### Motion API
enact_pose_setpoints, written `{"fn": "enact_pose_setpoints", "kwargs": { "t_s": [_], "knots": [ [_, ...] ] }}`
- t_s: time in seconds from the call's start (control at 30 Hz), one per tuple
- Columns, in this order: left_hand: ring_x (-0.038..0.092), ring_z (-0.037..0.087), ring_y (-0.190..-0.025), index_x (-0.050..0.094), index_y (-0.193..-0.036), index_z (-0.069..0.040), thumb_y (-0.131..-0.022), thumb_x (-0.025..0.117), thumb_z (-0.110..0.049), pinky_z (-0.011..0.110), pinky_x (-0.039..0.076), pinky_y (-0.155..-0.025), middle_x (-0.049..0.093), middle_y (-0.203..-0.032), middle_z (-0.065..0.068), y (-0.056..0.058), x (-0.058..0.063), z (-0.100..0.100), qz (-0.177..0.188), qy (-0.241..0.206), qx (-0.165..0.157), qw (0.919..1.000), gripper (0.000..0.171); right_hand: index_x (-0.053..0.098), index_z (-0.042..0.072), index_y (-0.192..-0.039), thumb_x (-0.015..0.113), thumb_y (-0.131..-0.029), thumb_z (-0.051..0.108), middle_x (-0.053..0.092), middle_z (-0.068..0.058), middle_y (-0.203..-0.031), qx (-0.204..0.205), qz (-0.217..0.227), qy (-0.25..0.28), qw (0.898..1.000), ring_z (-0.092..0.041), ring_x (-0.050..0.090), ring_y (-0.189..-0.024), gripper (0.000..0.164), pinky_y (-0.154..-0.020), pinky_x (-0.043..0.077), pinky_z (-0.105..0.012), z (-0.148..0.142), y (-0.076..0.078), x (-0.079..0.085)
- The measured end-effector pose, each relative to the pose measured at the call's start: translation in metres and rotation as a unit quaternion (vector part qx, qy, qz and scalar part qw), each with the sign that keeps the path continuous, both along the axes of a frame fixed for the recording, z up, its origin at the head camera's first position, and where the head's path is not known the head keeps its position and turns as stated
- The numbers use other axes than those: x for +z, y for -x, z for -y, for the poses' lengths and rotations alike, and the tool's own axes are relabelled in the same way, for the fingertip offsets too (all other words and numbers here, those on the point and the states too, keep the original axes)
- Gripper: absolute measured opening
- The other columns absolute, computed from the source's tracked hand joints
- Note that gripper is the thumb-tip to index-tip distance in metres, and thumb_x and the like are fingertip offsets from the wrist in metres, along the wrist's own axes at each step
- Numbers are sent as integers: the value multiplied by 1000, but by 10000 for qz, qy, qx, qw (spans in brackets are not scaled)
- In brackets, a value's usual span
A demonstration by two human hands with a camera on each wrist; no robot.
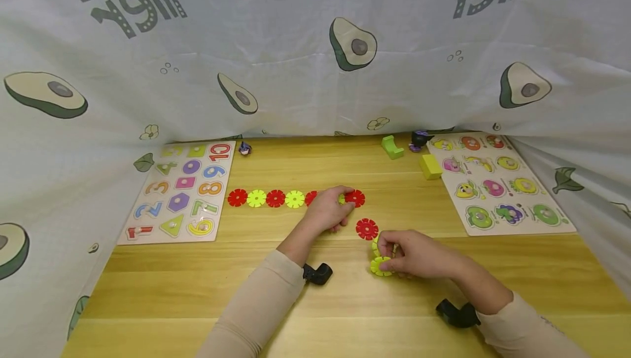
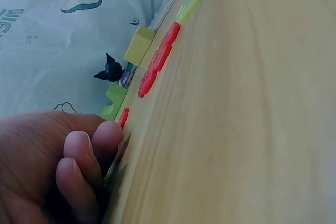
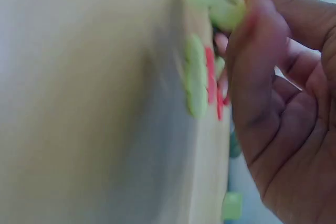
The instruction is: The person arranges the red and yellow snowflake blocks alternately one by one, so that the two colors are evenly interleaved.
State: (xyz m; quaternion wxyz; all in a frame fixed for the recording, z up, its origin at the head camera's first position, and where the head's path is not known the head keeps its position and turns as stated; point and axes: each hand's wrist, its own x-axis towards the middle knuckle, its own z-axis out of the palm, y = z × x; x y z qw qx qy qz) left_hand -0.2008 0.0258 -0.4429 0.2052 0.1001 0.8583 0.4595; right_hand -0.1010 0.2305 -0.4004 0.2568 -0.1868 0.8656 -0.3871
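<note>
A row of alternating red and yellow flower-shaped plastic discs [image 1: 275, 198] lies across the table. At its right end my left hand [image 1: 326, 209] pinches the last red disc [image 1: 359, 199] between thumb and index finger, covering part of the row. In the left wrist view, that disc's red edge [image 2: 125, 116] shows just past the fingertips. My right hand [image 1: 419, 254] pinches a yellow disc [image 3: 223, 4], blurred in the right wrist view. Near it another yellow disc [image 3: 196, 80] lies on the table, partly hidden in the head view. A loose red disc [image 1: 367, 229] lies between the hands.
A number-and-shape puzzle board [image 1: 207, 232] is at the left, and a fruit puzzle board [image 1: 480, 228] at the right. Along the back stand a green block [image 1: 392, 148], a yellow block [image 1: 431, 167], a dark figurine [image 1: 419, 140] and a small purple figurine [image 1: 245, 148]. A printed cloth hangs behind.
</note>
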Motion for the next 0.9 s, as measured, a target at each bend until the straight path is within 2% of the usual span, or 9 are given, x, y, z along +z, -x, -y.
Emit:
{"fn": "enact_pose_setpoints", "kwargs": {
  "t_s": [0.1, 0.17, 0.23, 0.33, 0.43, 0.6, 0.73, 0.8, 0.9],
  "knots": [
    [51, 18, -35, 50, -130, -30, -91, 59, -29, 30, 45, -34, 59, -51, 5, 0, 0, 1, 32, 27, -2, 10000, 40, 50, 7, -93, 69, -84, 22, 54, -12, -78, -796, 504, 528, 9942, -22, 61, -58, 26, -52, 54, -34, -6, 21, 3],
    [51, 18, -35, 50, -130, -30, -91, 59, -30, 30, 45, -34, 59, -50, 5, 0, 1, 1, 25, 54, 10, 10000, 40, 47, 4, -98, 67, -86, 18, 56, -14, -81, -1332, 459, 485, 9888, -25, 63, -62, 27, -56, 55, -37, -9, 40, 3],
    [51, 17, -35, 51, -129, -29, -91, 60, -30, 30, 45, -34, 58, -50, 5, 0, 2, 1, -7, 84, 21, 10000, 40, 45, 2, -102, 64, -88, 15, 58, -15, -80, -1725, 350, 221, 9841, -25, 64, -63, 28, -58, 55, -36, -13, 61, 1],
    [51, 17, -34, 51, -129, -29, -91, 60, -29, 30, 45, -34, 58, -49, 4, -1, 2, 1, -49, 103, 17, 9999, 40, 42, 1, -103, 63, -89, 16, 61, -13, -76, -2002, 280, -300, 9789, -22, 64, -62, 29, -58, 55, -33, -14, 86, -1],
    [51, 16, -34, 51, -129, -28, -91, 60, -28, 29, 45, -34, 58, -49, 4, -1, 3, -1, -83, 86, -37, 9999, 40, 43, -1, -101, 65, -88, 17, 61, -13, -71, -2005, 323, -626, 9772, -21, 62, -59, 31, -57, 55, -33, -14, 102, -3],
    [50, 16, -34, 52, -129, -27, -91, 60, -28, 29, 45, -34, 58, -49, 5, -2, 4, -3, -62, 16, -36, 10000, 39, 45, 1, -97, 64, -88, 23, 58, -9, -66, -1840, 309, -1148, 9757, -19, 56, -52, 31, -51, 52, -32, -12, 109, -2],
    [50, 16, -34, 52, -129, -27, -90, 61, -28, 29, 46, -34, 58, -49, 5, -2, 4, -3, -56, -16, -12, 10000, 39, 44, 2, -100, 60, -91, 28, 56, -9, -69, -1763, 426, -1003, 9783, -19, 55, -54, 32, -52, 52, -32, -12, 107, -4],
    [50, 16, -34, 52, -129, -27, -90, 61, -28, 29, 46, -35, 59, -50, 5, -1, 3, -1, -52, -40, -20, 10000, 39, 45, 3, -99, 60, -91, 30, 56, -9, -69, -1723, 264, -886, 9807, -20, 55, -54, 33, -52, 52, -32, -12, 103, -6],
    [51, 16, -35, 52, -129, -28, -90, 61, -29, 29, 45, -34, 59, -51, 5, 0, 3, 2, -12, -69, -78, 9999, 40, 48, 6, -97, 64, -87, 37, 54, -7, -67, -1554, -253, -948, 9830, -19, 51, -55, 36, -50, 45, -30, -6, 90, -8]
  ]
}}
